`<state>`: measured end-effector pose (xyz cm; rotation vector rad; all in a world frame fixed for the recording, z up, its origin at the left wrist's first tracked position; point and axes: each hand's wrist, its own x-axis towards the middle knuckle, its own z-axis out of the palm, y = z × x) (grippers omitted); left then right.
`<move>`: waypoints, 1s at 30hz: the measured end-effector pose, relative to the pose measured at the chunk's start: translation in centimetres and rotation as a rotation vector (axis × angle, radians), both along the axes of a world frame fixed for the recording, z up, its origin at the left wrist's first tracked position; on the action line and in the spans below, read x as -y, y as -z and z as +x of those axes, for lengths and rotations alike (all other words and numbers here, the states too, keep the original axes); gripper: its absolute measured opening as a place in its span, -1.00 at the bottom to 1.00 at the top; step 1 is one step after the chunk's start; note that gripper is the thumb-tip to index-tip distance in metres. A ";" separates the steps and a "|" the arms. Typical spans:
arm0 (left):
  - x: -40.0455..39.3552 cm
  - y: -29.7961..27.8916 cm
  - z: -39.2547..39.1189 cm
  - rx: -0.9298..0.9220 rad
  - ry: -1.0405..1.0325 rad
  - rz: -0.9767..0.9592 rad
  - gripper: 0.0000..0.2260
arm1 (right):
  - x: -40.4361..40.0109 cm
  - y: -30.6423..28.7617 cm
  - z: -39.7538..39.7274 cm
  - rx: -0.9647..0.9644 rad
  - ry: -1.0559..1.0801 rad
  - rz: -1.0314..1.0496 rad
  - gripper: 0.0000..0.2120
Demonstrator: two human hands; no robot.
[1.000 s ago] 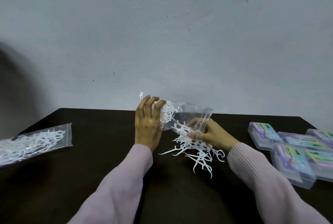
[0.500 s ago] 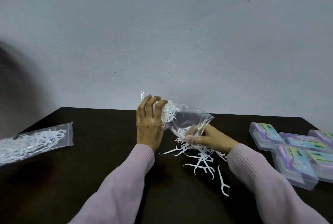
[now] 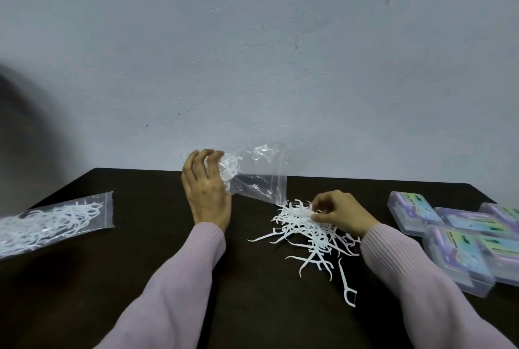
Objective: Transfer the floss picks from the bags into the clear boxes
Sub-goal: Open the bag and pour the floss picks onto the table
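My left hand (image 3: 206,191) grips the closed end of a clear plastic bag (image 3: 261,180), held up off the dark table with its open mouth pointing right and down. A few white floss picks (image 3: 230,170) remain bunched inside by my fingers. A loose pile of floss picks (image 3: 306,229) lies on the table under the bag's mouth. My right hand (image 3: 339,215) rests on that pile and pinches some picks between thumb and fingers. Several clear boxes (image 3: 460,239) with purple-green labels lie shut at the right.
A second sealed bag of floss picks (image 3: 56,221) lies flat at the table's left edge. One stray pick (image 3: 346,284) lies apart, nearer to me. The dark table (image 3: 140,236) ends at a pale wall behind.
My right hand has let go of the bag's mouth and dropped onto the spilled pile. The bag's mouth has swung up and the pile has spread on the table.
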<state>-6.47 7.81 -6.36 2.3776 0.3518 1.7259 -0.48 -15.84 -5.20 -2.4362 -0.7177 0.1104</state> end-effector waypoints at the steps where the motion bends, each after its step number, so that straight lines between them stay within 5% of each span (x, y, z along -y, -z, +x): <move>1: -0.2 0.1 0.0 -0.004 -0.005 -0.019 -0.31 | 0.0 0.1 0.0 0.000 0.019 -0.032 -0.88; 7: 0.8 0.5 0.3 -0.039 0.067 0.015 -0.31 | -0.9 -1.3 -1.3 0.105 -0.022 0.382 -0.89; 14: 2.6 0.4 0.2 -0.077 0.318 -0.042 -0.28 | -2.3 -2.1 -2.5 -0.071 -0.184 0.641 -0.70; 18: 2.0 0.7 0.3 -0.135 0.321 -0.196 -0.28 | -1.8 -3.1 -2.5 -0.033 -0.200 0.719 -0.55; 23: 2.5 0.4 0.0 -0.258 0.585 -0.471 -0.43 | -1.9 -3.4 -2.8 -0.004 -0.223 0.726 -0.53; 30: 2.0 0.4 0.4 -0.255 0.573 -0.425 -0.29 | -1.6 -2.7 -2.3 -0.047 -0.226 0.695 -0.45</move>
